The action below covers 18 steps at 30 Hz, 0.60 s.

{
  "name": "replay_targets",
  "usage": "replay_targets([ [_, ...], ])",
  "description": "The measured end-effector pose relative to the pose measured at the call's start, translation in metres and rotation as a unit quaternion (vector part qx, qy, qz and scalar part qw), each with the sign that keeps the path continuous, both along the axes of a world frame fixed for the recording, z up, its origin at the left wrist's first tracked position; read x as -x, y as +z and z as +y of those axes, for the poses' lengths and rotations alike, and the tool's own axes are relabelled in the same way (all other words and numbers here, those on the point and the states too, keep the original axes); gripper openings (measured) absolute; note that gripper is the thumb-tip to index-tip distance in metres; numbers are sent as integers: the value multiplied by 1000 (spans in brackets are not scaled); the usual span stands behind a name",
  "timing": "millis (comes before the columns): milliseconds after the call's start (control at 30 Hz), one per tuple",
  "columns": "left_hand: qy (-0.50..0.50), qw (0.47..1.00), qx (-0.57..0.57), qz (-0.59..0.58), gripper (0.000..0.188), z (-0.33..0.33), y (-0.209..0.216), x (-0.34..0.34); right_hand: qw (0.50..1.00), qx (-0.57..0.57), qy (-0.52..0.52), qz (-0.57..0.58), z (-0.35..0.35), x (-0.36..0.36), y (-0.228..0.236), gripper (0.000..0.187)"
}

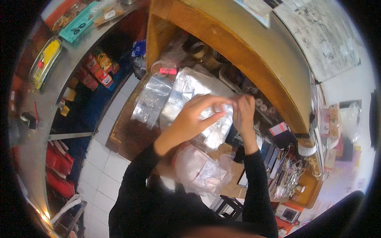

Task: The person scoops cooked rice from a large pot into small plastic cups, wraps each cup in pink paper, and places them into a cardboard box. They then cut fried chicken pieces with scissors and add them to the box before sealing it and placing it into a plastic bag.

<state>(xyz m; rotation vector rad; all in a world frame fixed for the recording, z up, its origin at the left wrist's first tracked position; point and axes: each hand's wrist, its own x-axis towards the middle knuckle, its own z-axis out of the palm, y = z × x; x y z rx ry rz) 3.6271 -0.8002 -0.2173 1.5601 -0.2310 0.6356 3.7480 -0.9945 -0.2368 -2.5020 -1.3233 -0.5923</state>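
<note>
My left hand is raised over the shelf, its fingers stretched toward the right and its thumb apart from them. Close to its fingertips is my right hand, its fingers bent and smeared by motion; whether something thin lies between the two hands cannot be made out. Beneath them lie a stack of shiny silvery plastic bags and, to its left, a flatter pile of clear plastic bags. A bulky clear bag with pale contents sits nearer my body, below my hands.
A wooden counter curves over the shelf. At the right are dark boxes and an orange-brown tray. Leftward, a metal counter carries a turquoise basket and a clear container with yellow contents; red packages sit below.
</note>
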Motion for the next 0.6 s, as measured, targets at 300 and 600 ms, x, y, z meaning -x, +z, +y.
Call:
replay_targets([
  [300,144,969,194,46,28,-14,1,172,857,-241,-263,372,-126,195,42,48],
  [600,-27,871,-414,264,41,-91,-21,186,883,-160,-296,327,-114,289,-76,50],
])
